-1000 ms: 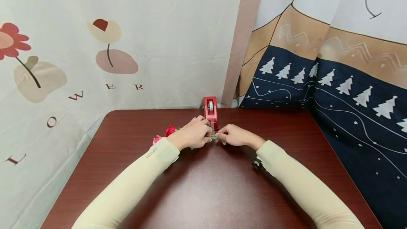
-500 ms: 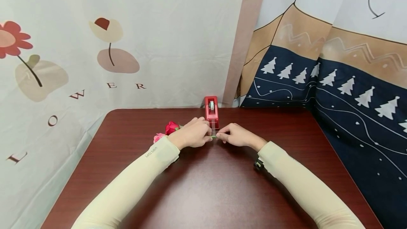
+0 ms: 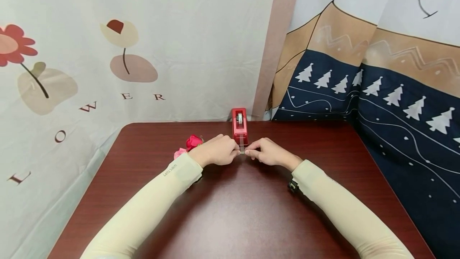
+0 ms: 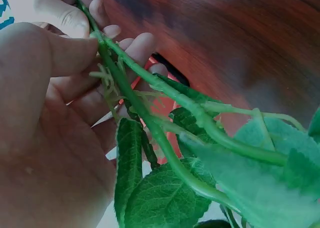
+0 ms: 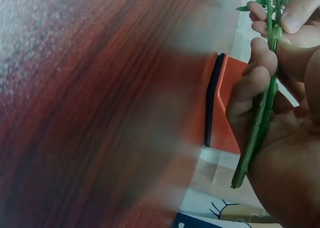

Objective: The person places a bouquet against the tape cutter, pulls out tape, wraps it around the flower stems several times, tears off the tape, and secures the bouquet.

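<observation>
My left hand pinches the green stems of artificial roses between thumb and fingers. A red rose and a pink rose show beyond the left wrist, and large green leaves hang below the palm in the left wrist view. Close by, my right hand grips the lower part of the same stems, whose cut ends stick out past the palm. A clear strip of tape runs from the red tape dispenser to the stems between both hands' fingertips.
The dispenser stands at the far edge of the dark red wooden table. Behind it hangs a pale curtain with printed flowers, and on the right a navy cloth with white trees.
Both hands have shifted slightly away from me with the stems, closer to the dispenser. The span of tape between dispenser and stems looks a little shorter. The head view has shifted slightly.
</observation>
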`<action>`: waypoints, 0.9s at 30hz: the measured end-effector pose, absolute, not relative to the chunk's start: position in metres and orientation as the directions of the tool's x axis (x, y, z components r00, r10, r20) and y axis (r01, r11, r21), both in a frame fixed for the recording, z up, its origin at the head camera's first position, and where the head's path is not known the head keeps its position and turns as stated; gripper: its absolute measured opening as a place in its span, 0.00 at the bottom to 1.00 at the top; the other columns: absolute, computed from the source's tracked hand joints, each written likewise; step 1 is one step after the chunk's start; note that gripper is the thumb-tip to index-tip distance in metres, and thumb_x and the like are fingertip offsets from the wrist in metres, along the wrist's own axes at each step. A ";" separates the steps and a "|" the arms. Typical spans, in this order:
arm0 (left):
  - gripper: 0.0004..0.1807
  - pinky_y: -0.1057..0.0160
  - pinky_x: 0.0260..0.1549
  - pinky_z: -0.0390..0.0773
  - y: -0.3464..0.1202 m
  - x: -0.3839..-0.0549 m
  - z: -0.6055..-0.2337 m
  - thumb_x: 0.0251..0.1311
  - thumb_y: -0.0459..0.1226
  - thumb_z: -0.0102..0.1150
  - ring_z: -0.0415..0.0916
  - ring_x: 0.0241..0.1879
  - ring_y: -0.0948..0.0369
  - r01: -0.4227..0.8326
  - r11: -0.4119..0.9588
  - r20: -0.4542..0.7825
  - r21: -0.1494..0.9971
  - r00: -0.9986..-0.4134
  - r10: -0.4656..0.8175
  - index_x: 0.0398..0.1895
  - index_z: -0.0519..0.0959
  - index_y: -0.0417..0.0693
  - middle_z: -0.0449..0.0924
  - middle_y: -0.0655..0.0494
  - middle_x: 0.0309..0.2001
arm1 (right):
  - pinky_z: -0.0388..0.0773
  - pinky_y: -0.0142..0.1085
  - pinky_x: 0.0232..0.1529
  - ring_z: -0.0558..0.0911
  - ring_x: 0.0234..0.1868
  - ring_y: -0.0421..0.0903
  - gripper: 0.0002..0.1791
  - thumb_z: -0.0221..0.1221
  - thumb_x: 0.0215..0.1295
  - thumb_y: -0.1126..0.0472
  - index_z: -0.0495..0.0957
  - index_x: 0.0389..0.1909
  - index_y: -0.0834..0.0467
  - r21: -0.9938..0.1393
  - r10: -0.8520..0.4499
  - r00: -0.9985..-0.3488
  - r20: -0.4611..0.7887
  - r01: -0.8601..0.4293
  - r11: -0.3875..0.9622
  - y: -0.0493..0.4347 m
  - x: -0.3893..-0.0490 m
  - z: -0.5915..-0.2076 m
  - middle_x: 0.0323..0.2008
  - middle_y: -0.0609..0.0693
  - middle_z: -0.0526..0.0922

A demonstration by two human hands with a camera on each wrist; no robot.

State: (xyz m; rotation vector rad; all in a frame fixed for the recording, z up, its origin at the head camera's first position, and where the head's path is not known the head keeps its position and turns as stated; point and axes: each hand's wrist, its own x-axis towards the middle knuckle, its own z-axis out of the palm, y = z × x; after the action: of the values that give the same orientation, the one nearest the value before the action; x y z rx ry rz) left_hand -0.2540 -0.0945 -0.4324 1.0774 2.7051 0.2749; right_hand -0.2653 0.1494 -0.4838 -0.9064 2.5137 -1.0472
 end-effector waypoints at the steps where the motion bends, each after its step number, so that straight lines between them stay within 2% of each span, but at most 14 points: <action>1: 0.14 0.58 0.42 0.80 -0.094 -0.254 -0.432 0.81 0.42 0.60 0.76 0.28 0.63 0.652 0.715 -0.133 0.251 -0.709 0.693 0.46 0.93 0.49 0.81 0.63 0.25 | 0.80 0.34 0.36 0.80 0.29 0.38 0.11 0.63 0.83 0.56 0.93 0.49 0.56 -0.703 -0.641 -0.767 0.006 -0.459 0.543 0.150 -0.265 -0.484 0.30 0.50 0.87; 6: 0.14 0.57 0.43 0.80 -0.094 -0.255 -0.431 0.81 0.42 0.59 0.76 0.30 0.60 0.640 0.724 -0.149 0.255 -0.714 0.684 0.46 0.93 0.48 0.80 0.61 0.25 | 0.81 0.35 0.44 0.82 0.37 0.40 0.11 0.64 0.81 0.58 0.93 0.52 0.56 -0.689 -0.634 -0.771 0.051 -0.487 0.537 0.149 -0.264 -0.485 0.34 0.46 0.88; 14: 0.13 0.55 0.50 0.83 -0.092 -0.253 -0.429 0.80 0.44 0.61 0.82 0.36 0.61 0.634 0.739 -0.142 0.227 -0.729 0.669 0.49 0.92 0.50 0.90 0.61 0.35 | 0.80 0.33 0.36 0.81 0.30 0.39 0.10 0.66 0.79 0.59 0.92 0.52 0.57 -0.736 -0.609 -0.792 0.039 -0.435 0.518 0.149 -0.262 -0.485 0.35 0.48 0.86; 22: 0.08 0.57 0.41 0.82 -0.091 -0.253 -0.430 0.79 0.43 0.65 0.79 0.30 0.61 0.605 0.756 -0.142 0.250 -0.750 0.646 0.46 0.90 0.52 0.85 0.62 0.30 | 0.81 0.36 0.42 0.83 0.36 0.44 0.09 0.69 0.77 0.58 0.93 0.52 0.52 -0.724 -0.590 -0.806 0.058 -0.440 0.531 0.148 -0.263 -0.485 0.39 0.47 0.88; 27: 0.07 0.57 0.42 0.82 -0.090 -0.254 -0.429 0.78 0.43 0.67 0.79 0.31 0.61 0.606 0.760 -0.136 0.234 -0.753 0.643 0.47 0.91 0.52 0.87 0.60 0.31 | 0.81 0.38 0.47 0.82 0.40 0.42 0.09 0.68 0.78 0.56 0.93 0.52 0.50 -0.707 -0.588 -0.807 0.057 -0.448 0.547 0.149 -0.265 -0.485 0.42 0.46 0.89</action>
State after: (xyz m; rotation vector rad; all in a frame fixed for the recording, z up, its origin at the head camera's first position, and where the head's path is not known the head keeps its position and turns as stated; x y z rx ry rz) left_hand -0.2542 -0.0896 -0.4293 0.9880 2.7480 0.2593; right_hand -0.2654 0.1487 -0.4847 -0.8791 2.5945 -1.1051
